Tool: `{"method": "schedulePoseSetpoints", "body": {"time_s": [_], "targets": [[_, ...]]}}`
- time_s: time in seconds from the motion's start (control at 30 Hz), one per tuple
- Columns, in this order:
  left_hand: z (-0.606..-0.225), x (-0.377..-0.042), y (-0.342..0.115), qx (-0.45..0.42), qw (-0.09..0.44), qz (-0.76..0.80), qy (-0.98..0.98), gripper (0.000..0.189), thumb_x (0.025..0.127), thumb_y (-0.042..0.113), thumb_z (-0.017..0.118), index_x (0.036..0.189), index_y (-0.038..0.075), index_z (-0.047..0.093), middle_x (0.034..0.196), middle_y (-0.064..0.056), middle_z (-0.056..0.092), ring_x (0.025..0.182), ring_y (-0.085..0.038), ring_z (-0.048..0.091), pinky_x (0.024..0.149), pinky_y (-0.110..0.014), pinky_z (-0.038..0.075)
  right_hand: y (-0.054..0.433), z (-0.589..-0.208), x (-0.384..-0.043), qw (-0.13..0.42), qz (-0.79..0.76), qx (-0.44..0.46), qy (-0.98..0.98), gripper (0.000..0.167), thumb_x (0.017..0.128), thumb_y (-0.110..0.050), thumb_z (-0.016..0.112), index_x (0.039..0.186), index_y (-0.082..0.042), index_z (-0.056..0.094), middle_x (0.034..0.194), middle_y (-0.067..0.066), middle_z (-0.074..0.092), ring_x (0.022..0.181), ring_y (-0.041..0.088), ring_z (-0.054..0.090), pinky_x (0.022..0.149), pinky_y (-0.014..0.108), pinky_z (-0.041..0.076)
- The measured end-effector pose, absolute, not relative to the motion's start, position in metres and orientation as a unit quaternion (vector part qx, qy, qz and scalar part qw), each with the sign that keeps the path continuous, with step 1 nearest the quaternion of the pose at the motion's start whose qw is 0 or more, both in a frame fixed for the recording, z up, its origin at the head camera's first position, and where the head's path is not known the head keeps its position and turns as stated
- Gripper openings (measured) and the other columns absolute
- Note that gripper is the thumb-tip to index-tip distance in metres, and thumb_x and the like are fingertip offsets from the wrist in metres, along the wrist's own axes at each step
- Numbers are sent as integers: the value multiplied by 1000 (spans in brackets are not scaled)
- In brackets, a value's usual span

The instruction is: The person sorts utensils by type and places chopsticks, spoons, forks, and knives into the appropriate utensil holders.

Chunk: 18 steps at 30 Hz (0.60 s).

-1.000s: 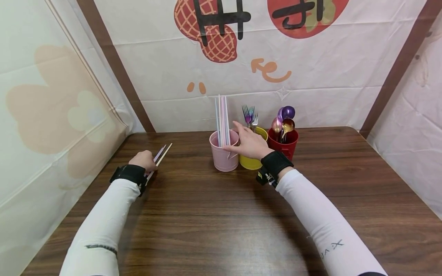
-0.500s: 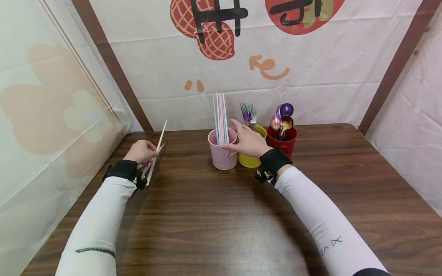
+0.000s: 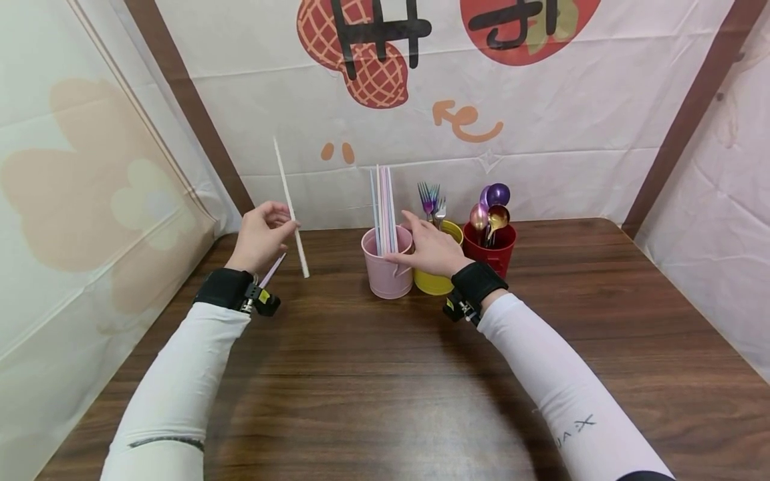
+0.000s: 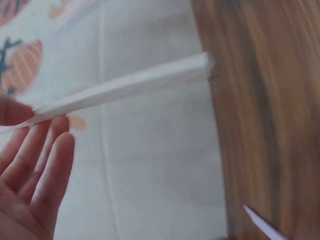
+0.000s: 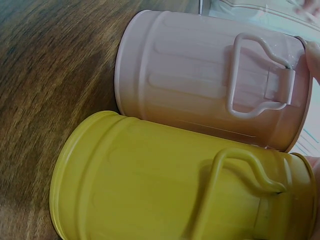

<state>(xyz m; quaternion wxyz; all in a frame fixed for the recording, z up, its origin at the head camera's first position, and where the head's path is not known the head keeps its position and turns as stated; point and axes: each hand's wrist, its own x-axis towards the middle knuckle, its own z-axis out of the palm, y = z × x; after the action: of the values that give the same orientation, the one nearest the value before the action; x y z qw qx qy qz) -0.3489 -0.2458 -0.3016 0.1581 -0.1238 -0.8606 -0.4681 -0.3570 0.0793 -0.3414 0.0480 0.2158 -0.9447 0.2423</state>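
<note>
My left hand [image 3: 262,234] pinches a white chopstick [image 3: 291,195] between thumb and fingertips, raised off the table with its thick end down. In the left wrist view the chopstick [image 4: 125,86] looks slightly blurred. Below that hand a light purple chopstick [image 3: 273,271] lies on the table, partly hidden by the wrist. My right hand [image 3: 434,248] rests at the rim of a pink bucket [image 3: 390,279], thumb at its front, fingers extended. Several pastel chopsticks [image 3: 386,207] stand upright inside. The pink bucket's handle [image 5: 235,75] shows in the right wrist view.
Beside the pink bucket stands a yellow bucket [image 3: 434,283] with several forks [image 3: 428,197]. A red bucket [image 3: 504,254] with several spoons [image 3: 498,195] is to its right. A printed cloth [image 3: 541,160] hangs behind the brown wooden table [image 3: 361,374].
My left hand has picked the white chopstick up from the table, lifting it and tilting it upright. The purple chopstick stays behind. My right hand has kept its place at the pink bucket.
</note>
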Motion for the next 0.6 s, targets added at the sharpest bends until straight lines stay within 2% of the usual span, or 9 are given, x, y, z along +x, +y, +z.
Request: {"method": "schedulePoseSetpoints", "body": {"time_s": [0.2,0.43,0.6], "targets": [[-275,-321,-210,-170,214,-555,-786,16,91,2,64,104,-5,58,85,-4,69,74,-11,65,54,-19,51,79,-343,-358,49,238,215,-946,101,82,-70,59,155,-15,16,153,9,35,138,27,34,100,47,42],[-273,-322,-193,-202,265,-583,-741,11,93,8,64,104,3,61,93,-7,71,81,-17,65,63,-21,54,79,-342,-357,45,240,215,-946,101,82,-70,58,155,-16,15,154,9,34,139,28,33,101,47,42],[-275,-327,-184,-225,295,-593,-715,14,94,8,64,105,0,60,95,-11,71,80,-16,66,63,-23,54,79,-341,-356,43,237,214,-947,101,82,-70,58,155,-16,15,154,9,34,140,27,31,101,47,41]]}}
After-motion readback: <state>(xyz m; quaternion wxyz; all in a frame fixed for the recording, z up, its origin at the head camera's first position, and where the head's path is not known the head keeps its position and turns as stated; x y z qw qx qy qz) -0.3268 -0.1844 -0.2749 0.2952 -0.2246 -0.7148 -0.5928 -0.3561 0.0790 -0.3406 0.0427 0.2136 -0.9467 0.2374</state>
